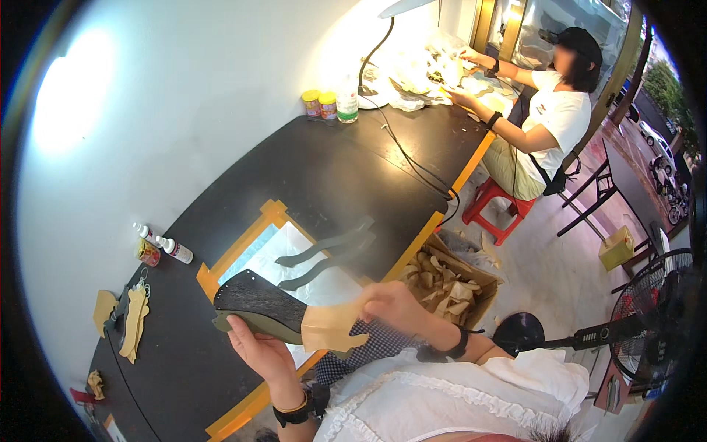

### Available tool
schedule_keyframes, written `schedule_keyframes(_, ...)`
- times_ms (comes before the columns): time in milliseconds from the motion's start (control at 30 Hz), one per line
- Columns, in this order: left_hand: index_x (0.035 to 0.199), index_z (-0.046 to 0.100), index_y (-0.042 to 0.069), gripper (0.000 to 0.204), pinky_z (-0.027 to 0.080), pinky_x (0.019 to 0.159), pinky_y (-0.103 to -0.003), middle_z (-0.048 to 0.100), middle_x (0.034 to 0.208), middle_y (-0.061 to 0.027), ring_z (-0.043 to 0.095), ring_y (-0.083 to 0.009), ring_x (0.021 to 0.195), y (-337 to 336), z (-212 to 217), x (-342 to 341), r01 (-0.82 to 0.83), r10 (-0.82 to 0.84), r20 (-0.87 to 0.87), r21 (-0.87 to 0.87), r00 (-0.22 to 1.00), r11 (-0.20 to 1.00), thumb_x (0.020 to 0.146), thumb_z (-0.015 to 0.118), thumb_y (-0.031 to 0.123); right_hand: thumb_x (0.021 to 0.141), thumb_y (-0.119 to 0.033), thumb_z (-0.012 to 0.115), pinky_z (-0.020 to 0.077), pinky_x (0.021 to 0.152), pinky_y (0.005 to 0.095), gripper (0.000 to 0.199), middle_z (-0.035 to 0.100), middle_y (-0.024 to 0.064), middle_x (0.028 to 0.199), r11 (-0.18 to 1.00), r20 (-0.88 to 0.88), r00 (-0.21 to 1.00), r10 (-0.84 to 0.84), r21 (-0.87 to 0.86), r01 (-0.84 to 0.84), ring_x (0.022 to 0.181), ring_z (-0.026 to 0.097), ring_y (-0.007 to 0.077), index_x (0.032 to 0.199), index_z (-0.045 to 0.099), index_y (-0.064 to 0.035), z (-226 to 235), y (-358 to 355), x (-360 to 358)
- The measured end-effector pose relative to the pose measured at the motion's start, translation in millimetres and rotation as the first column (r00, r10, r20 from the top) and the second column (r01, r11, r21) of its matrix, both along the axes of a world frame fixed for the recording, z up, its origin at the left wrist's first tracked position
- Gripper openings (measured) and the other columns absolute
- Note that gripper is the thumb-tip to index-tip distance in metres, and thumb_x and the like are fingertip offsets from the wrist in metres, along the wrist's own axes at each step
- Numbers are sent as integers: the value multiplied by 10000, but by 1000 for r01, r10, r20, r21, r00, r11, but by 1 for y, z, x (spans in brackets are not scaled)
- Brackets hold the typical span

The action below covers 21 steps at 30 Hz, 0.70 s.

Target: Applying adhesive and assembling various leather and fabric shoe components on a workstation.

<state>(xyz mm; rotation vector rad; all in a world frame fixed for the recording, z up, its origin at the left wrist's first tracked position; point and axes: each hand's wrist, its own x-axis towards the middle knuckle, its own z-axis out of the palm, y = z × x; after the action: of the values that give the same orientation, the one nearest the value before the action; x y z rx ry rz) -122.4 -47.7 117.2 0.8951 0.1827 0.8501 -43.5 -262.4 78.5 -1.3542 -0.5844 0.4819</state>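
My left hand (pixel 261 349) holds a flat, curved piece of black textured material (pixel 258 300), thumb on top. Along its near side runs an olive-green layer (pixel 261 324). Off the right end of the piece extends tan backing paper (pixel 331 325) with a ragged edge. The closed fingers of my right hand (pixel 398 306) pinch the paper's upper right edge; motion slightly blurs this hand. Beyond the piece, two dark curved strips (pixel 317 271) lie over a white sheet (pixel 283 247), which is framed with orange tape (pixel 274 214) on the black table.
White bottles (pixel 175 250) and a jar (pixel 148 253) stand by the wall. Tan scraps (pixel 134 324) lie at left. A carton of paper scraps (pixel 442 283) sits beside the table. Another person (pixel 563 110) works at the far end, under a lamp. A fan (pixel 648 317) stands at right.
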Motion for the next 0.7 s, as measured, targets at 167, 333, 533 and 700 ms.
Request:
schedule_keyframes(167,1169,551,54,269,547,834,-287,658,1097,-67,657,-142,970,1,-3,1,18,-18,1,9,1000,1000,1040,445,265,992,-174,559,479,699,226,194,607,20,820,974,-138,990,22,227,10,750,570,83,974,618,9,-4,-4,2)
schedule_keyframes(333,1159,552,55,263,548,834,-285,657,1099,-66,656,-139,976,0,-3,3,49,-49,7,22,999,999,1041,442,263,989,-149,558,475,699,223,168,607,22,837,985,-124,992,-5,172,26,761,565,83,974,615,8,-4,-8,8)
schedule_keyframes(533,1138,551,42,264,524,788,-283,644,1050,-56,637,-132,915,-3,5,-7,-61,61,-66,3,996,998,1038,455,268,965,-90,577,472,723,222,181,613,20,854,991,-200,980,-8,127,35,785,561,82,1085,646,27,3,-4,1)
schedule_keyframes(700,1125,561,71,260,491,851,-331,634,1087,-49,615,-158,984,6,-4,-8,5,-15,-122,-81,992,997,1036,454,291,945,-73,600,466,731,218,150,625,18,855,998,-164,984,-64,3,65,783,556,73,1009,673,42,-3,-8,1)
